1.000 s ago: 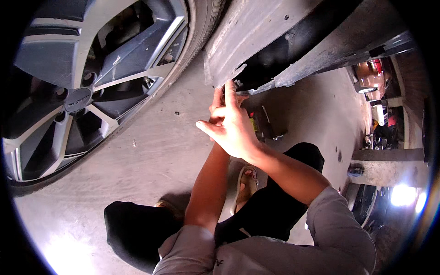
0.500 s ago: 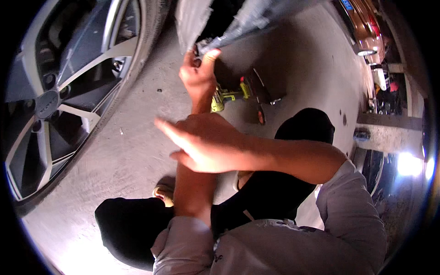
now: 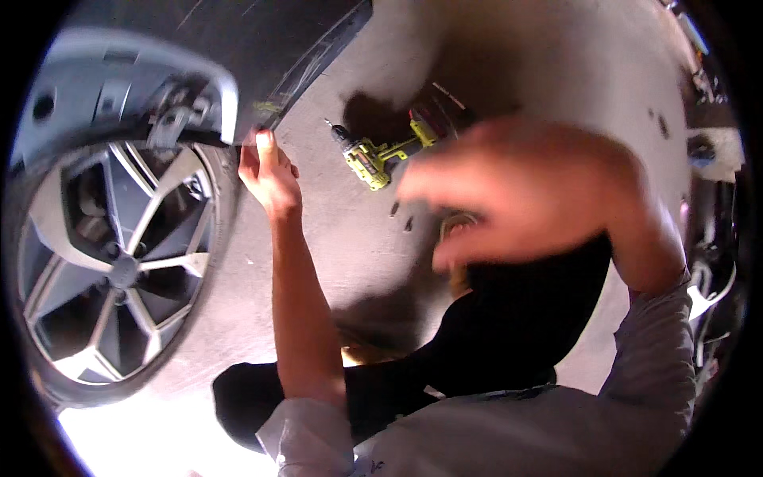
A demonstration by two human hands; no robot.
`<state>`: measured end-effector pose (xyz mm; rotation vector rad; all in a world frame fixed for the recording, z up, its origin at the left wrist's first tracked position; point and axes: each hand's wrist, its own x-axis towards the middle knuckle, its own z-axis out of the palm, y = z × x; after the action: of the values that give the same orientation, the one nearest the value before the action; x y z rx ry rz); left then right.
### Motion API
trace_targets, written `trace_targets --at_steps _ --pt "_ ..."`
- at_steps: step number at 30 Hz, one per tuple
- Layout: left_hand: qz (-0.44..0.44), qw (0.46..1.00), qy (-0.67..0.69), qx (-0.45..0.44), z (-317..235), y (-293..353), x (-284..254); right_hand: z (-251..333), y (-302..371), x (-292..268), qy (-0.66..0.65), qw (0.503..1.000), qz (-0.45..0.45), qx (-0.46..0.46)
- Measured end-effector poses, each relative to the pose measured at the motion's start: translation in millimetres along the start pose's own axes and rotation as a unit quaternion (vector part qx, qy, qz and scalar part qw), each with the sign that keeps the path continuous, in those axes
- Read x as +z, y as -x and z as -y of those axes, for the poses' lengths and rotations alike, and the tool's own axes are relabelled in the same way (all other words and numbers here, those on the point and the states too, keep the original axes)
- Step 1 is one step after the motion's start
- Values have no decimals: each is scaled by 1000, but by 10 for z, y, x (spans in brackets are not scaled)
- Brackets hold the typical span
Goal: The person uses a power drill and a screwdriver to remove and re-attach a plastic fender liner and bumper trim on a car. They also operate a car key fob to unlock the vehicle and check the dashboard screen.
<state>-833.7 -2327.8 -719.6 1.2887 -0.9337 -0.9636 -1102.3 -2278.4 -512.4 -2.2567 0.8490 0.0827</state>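
Note:
My left hand (image 3: 273,176) is closed at the lower corner of a dark car body panel (image 3: 270,48), thumb and fingers pinching its edge beside the wheel arch. Just left of that hand stands a wheel (image 3: 123,272) with a silver and black spoked rim. My right hand (image 3: 517,191) hangs over my knee, blurred by motion, its thumb apart from the fingers and nothing visible between them. Beyond its fingertips a yellow-green cordless drill (image 3: 367,164) lies on the floor, a bit at its tip; my right hand partly covers the battery end.
A light grey wheel arch edge (image 3: 226,95) with exposed brackets curves above the tyre. Two small dark pieces (image 3: 408,224) lie near the drill, and a thin rod (image 3: 449,95) lies beyond it. My black-clad knee (image 3: 540,302) is under my right hand.
My view has shifted, bringing the panel and wheel arch into sight. My right hand has swung right, away from my left forearm. My left hand still pinches the panel's corner.

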Motion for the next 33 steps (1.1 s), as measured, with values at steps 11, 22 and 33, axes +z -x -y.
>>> trace_targets --at_steps 11,22,33 --pt "-9 974 -218 54 -39 120 24 -1989 -735 1336 -251 923 -293 22" --pt "-142 961 -225 70 -103 241 355 -1931 -1221 1318 -271 900 -331 -84" --pt "-71 932 -351 59 -281 320 180 -1709 -1730 1285 2 878 -425 -220"
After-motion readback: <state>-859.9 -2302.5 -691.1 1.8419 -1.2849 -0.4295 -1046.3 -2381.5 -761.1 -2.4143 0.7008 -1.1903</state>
